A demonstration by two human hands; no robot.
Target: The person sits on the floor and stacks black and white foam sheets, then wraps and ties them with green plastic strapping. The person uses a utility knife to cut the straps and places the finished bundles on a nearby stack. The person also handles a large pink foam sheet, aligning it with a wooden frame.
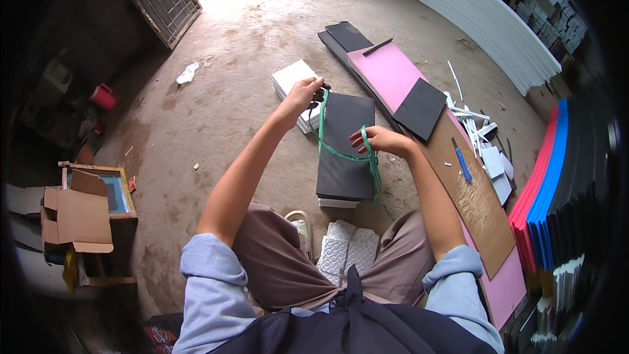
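A length of green plastic twine (pixel 341 155) sags between my hands, above a stack topped with a black sheet (pixel 345 174). My left hand (pixel 306 96) is closed on one part of the twine, over the far left edge of that stack. Nearer to me and to the right, my right hand (pixel 382 140) has its fingers bent with the twine looped at them; a loose length hangs down past the stack's right side. White layers show beneath the black sheet at its near end. Beside it, at the far left, a stack of white sheets (pixel 295 77) is partly hidden by my left hand.
Pink sheet (pixel 386 69), a smaller black sheet (pixel 420 109) and a brown board (pixel 485 223) with a blue cutter knife (pixel 462 162) lie to the right. White offcuts (pixel 488 124) litter the floor beyond. A cardboard box (pixel 82 216) stands left; a white textured bundle (pixel 347 249) lies between my legs.
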